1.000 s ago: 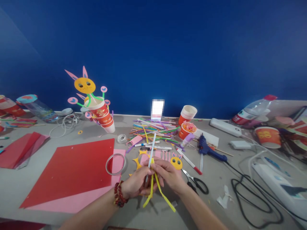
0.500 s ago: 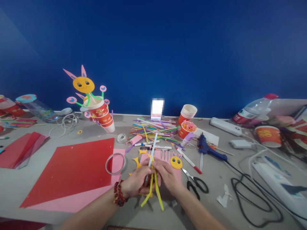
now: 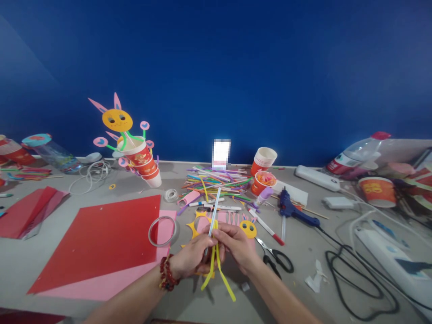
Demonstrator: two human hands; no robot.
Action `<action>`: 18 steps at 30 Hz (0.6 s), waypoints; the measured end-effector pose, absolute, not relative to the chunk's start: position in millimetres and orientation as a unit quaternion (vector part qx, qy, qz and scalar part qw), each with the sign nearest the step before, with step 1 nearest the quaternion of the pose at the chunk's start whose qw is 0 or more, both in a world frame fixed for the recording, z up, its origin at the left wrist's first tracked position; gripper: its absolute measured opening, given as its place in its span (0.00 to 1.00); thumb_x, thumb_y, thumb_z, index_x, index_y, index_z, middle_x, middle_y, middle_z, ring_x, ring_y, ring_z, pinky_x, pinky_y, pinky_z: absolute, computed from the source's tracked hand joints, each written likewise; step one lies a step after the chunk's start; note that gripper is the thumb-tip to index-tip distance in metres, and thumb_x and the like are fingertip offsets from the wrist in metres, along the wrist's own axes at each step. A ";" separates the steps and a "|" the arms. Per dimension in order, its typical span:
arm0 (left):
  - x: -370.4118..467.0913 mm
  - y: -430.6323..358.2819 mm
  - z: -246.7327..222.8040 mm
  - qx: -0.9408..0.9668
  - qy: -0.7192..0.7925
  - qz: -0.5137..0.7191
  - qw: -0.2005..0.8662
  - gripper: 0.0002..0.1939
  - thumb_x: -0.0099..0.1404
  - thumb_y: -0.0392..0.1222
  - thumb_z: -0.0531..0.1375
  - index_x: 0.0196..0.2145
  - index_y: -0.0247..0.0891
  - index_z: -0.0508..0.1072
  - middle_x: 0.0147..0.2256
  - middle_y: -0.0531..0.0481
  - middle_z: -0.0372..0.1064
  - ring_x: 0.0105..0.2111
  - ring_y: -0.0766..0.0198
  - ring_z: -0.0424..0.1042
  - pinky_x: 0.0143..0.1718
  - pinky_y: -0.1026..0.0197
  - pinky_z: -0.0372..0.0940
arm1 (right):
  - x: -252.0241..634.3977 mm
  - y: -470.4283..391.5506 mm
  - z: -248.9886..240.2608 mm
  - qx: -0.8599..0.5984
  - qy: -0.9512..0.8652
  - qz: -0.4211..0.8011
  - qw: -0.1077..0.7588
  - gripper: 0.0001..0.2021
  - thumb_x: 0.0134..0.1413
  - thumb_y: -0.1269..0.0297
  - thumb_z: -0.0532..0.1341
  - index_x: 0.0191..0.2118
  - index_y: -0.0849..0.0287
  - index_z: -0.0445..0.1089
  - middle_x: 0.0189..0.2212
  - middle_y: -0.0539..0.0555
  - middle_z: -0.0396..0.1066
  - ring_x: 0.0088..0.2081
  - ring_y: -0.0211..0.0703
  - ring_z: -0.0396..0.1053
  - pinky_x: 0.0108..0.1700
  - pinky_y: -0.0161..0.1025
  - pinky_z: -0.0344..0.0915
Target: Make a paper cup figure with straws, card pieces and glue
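Observation:
My left hand (image 3: 192, 257), with a red bead bracelet (image 3: 168, 273) on its wrist, is closed around a pale white-blue straw (image 3: 216, 207) that tilts up and away. A yellow pipe cleaner (image 3: 227, 281) passes between both hands, its two legs hanging down and spread apart. Thumb and fingers of my right hand (image 3: 238, 245) pinch it close to the straw. Where it meets the straw is partly hidden by my fingers. Beyond the hands lie cut yellow paper (image 3: 193, 225) and a small yellow rabbit face (image 3: 248, 229). Scissors (image 3: 275, 256) rest right of my right hand.
A stacked-cup rabbit figure (image 3: 146, 164) stands at the back left. Red paper (image 3: 111, 243) and a tape ring (image 3: 162, 231) lie to the left. Many pipe cleaners (image 3: 219, 180) are heaped behind. At right lie a blue glue gun (image 3: 293, 209) and its black cable (image 3: 357, 274).
The yellow pipe cleaner's legs have swung slightly to the right and its upper end shows more above my fingers. My right hand has shifted a little; the straw has barely moved.

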State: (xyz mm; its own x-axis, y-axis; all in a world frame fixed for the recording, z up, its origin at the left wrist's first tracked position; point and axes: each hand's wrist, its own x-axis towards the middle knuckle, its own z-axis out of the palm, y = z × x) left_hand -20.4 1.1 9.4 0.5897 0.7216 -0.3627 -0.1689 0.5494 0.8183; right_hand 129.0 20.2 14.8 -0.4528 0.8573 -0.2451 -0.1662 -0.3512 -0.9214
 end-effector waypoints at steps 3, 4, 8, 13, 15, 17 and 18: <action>-21.1 0.7 8.7 0.388 0.357 0.272 0.805 0.19 0.59 0.54 0.53 0.24 0.35 0.69 0.15 0.57 0.55 0.11 0.74 0.43 0.12 0.66 0.37 | 129.3 21.0 14.8 -0.383 -0.431 0.739 0.349 0.22 0.46 0.46 0.70 0.37 0.62 0.80 0.18 0.48 0.73 0.14 0.33 0.64 0.19 0.29 0.60; -21.4 0.5 7.9 0.388 0.358 0.271 0.805 0.19 0.59 0.54 0.53 0.24 0.35 0.69 0.15 0.57 0.55 0.11 0.74 0.44 0.12 0.66 0.37 | 129.4 21.2 14.8 -0.381 -0.430 0.741 0.347 0.22 0.45 0.46 0.70 0.37 0.62 0.80 0.18 0.48 0.73 0.14 0.33 0.65 0.19 0.29 0.61; -22.1 0.5 5.7 0.383 0.363 0.275 0.804 0.19 0.61 0.53 0.53 0.24 0.35 0.69 0.15 0.56 0.56 0.11 0.74 0.45 0.13 0.67 0.38 | 128.2 20.7 14.3 -0.381 -0.428 0.742 0.349 0.20 0.48 0.47 0.69 0.36 0.62 0.80 0.17 0.48 0.72 0.15 0.33 0.65 0.21 0.30 0.61; -19.6 2.9 11.6 0.371 0.365 0.293 0.802 0.21 0.61 0.56 0.55 0.27 0.33 0.71 0.17 0.57 0.58 0.11 0.75 0.45 0.12 0.67 0.38 | 126.3 21.2 13.9 -0.395 -0.419 0.707 0.410 0.19 0.48 0.47 0.70 0.25 0.60 0.77 0.12 0.44 0.63 0.13 0.31 0.57 0.17 0.29 0.53; -18.3 2.7 13.7 0.376 0.369 0.300 0.795 0.23 0.61 0.59 0.57 0.29 0.33 0.71 0.18 0.58 0.59 0.11 0.77 0.46 0.12 0.67 0.39 | 127.4 22.3 14.3 -0.406 -0.405 0.691 0.440 0.18 0.46 0.47 0.71 0.25 0.59 0.77 0.13 0.45 0.63 0.13 0.30 0.54 0.16 0.30 0.51; -17.4 1.5 14.2 0.389 0.369 0.298 0.790 0.25 0.62 0.62 0.57 0.30 0.34 0.71 0.16 0.60 0.56 0.10 0.77 0.46 0.12 0.68 0.39 | 129.2 23.2 14.3 -0.417 -0.392 0.685 0.450 0.17 0.46 0.46 0.71 0.28 0.58 0.79 0.15 0.46 0.66 0.13 0.31 0.55 0.16 0.32 0.52; -17.1 0.7 13.9 0.394 0.365 0.296 0.790 0.25 0.63 0.63 0.57 0.30 0.34 0.71 0.15 0.61 0.54 0.10 0.76 0.46 0.12 0.68 0.40 | 130.0 23.5 14.2 -0.421 -0.389 0.686 0.448 0.18 0.47 0.46 0.70 0.30 0.58 0.79 0.15 0.47 0.67 0.13 0.32 0.56 0.15 0.33 0.52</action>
